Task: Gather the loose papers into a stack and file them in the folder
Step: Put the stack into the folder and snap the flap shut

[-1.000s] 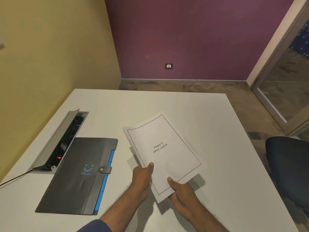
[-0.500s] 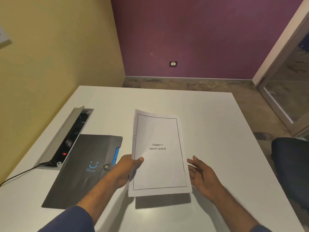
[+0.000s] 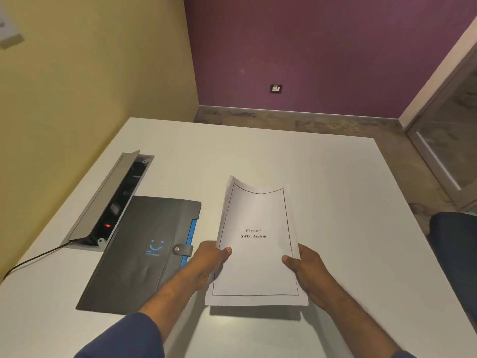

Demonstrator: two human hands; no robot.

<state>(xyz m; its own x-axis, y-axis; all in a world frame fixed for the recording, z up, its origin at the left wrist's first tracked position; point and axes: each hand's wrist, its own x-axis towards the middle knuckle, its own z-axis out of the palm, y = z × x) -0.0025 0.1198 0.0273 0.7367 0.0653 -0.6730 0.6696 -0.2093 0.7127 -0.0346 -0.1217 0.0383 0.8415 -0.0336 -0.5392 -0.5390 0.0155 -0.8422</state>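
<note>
Both hands hold the paper stack (image 3: 254, 254) above the white surface (image 3: 322, 202) — left hand (image 3: 209, 259) pinches its left edge, thumb on top; right hand (image 3: 307, 270) pinches the right edge the same way. Top sheet reads "Chapter 4 SWOT Analysis"; its far end curls up. Dark folder (image 3: 144, 251) lies flat just left of the stack, strap buttoned, blue edge showing. Open cable box (image 3: 111, 202) sits beside the folder's far-left side.
</note>
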